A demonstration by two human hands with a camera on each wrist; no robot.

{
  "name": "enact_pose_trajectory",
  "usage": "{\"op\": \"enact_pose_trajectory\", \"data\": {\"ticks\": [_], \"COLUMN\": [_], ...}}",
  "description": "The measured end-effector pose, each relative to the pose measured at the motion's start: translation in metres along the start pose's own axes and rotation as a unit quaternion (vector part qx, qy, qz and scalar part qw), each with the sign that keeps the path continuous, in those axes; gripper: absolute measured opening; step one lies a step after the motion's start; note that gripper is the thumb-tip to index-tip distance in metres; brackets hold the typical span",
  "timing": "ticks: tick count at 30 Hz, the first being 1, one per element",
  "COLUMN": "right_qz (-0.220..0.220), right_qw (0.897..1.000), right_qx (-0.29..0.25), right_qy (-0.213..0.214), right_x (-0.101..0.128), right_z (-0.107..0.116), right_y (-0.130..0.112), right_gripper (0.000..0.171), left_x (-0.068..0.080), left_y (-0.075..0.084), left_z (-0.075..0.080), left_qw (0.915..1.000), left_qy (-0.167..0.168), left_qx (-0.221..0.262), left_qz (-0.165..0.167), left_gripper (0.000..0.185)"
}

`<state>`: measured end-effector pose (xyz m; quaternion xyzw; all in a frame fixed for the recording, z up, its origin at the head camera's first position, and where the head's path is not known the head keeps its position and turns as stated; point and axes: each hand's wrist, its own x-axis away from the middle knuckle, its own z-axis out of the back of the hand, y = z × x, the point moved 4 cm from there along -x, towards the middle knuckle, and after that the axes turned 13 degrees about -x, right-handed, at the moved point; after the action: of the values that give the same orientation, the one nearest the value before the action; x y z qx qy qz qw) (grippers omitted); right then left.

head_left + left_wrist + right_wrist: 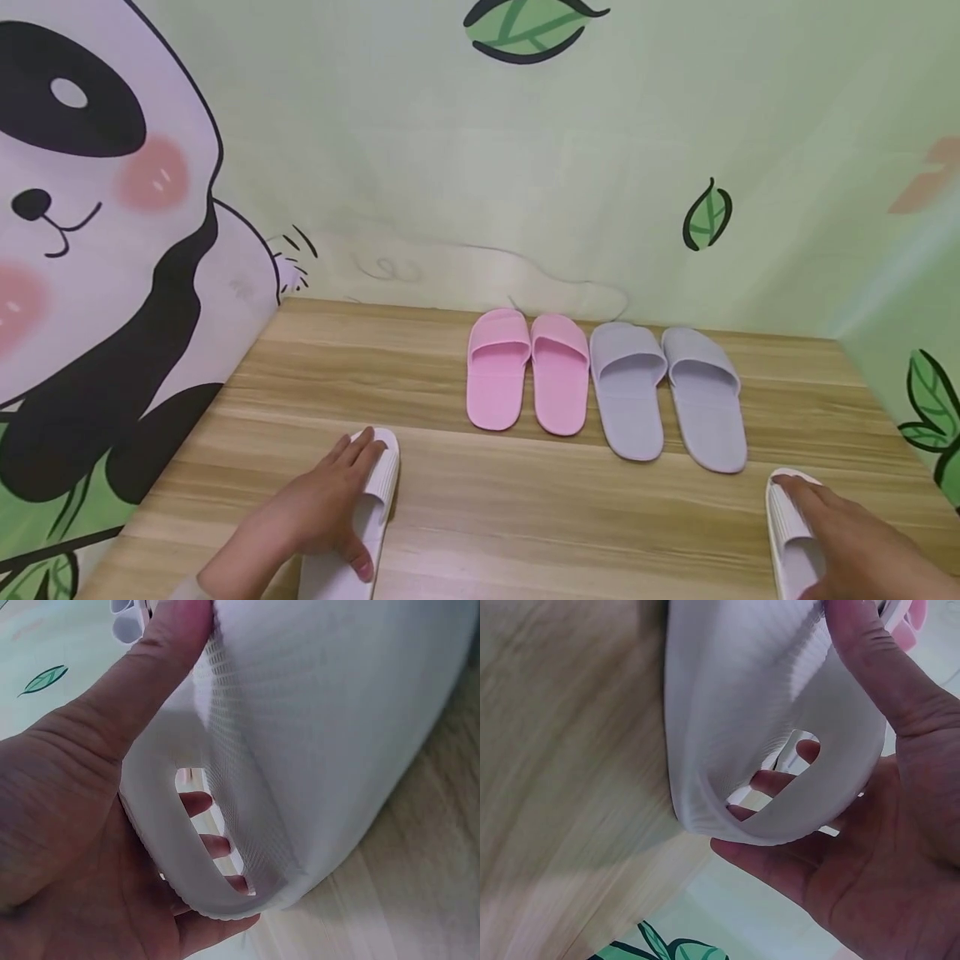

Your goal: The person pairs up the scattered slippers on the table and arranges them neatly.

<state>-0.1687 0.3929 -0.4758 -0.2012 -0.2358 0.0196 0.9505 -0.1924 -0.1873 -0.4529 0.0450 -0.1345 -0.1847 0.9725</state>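
Note:
Two white slippers lie near the front of the wooden floor (525,517). My left hand (330,508) grips the left white slipper (378,483); in the left wrist view the thumb (150,667) lies on the strap (315,712) and the fingers (206,844) curl under it. My right hand (847,533) grips the right white slipper (783,521) the same way, thumb (870,667) on the ribbed strap (727,712), fingers (772,780) inside. Both slippers rest on the floor.
A pink pair of slippers (525,371) and a grey pair (667,392) stand side by side against the back wall. Walls with panda (97,250) and leaf pictures close in the left, back and right sides.

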Motion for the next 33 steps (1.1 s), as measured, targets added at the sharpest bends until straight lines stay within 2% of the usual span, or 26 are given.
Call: {"op": "enact_pose_trajectory", "data": {"ticks": [5,13,20,22,26,28,30,33], "right_qz": [0.009,0.064,0.115,0.106,0.055,0.042,0.041,0.062], "right_qw": [1.000,0.997,0.990,0.991,0.997,0.998,0.998,0.996], "right_qx": [0.011,0.032,0.043,0.043,0.042,0.044,0.048,0.062], "right_qy": [0.007,0.034,0.072,0.062,0.020,0.009,0.008,0.026], "right_x": [0.000,0.004,0.010,0.009,0.004,0.002,0.001,0.003], "right_z": [-0.001,0.001,-0.004,-0.007,-0.011,-0.012,-0.012,-0.010], "right_y": [-0.001,-0.009,-0.013,-0.014,-0.016,-0.018,-0.021,-0.024], "right_gripper": [0.146,0.137,0.131,0.132,0.140,0.142,0.142,0.140], "left_x": [0.000,-0.002,-0.003,-0.003,-0.004,-0.004,-0.004,-0.005], "left_y": [0.003,0.006,0.010,0.012,0.015,0.016,0.018,0.020], "left_z": [0.001,0.000,-0.001,-0.002,-0.003,-0.003,-0.002,-0.001], "left_qw": [1.0000,1.0000,0.9999,0.9999,0.9999,0.9999,0.9999,0.9999], "left_qy": [0.004,0.002,-0.003,-0.006,-0.008,-0.005,-0.002,0.002], "left_qx": [-0.003,-0.008,-0.011,-0.012,-0.015,-0.016,-0.016,-0.014], "left_qz": [0.001,0.004,0.000,-0.001,-0.001,0.001,0.002,0.002], "left_gripper": [0.156,0.155,0.156,0.156,0.156,0.156,0.156,0.155]}}
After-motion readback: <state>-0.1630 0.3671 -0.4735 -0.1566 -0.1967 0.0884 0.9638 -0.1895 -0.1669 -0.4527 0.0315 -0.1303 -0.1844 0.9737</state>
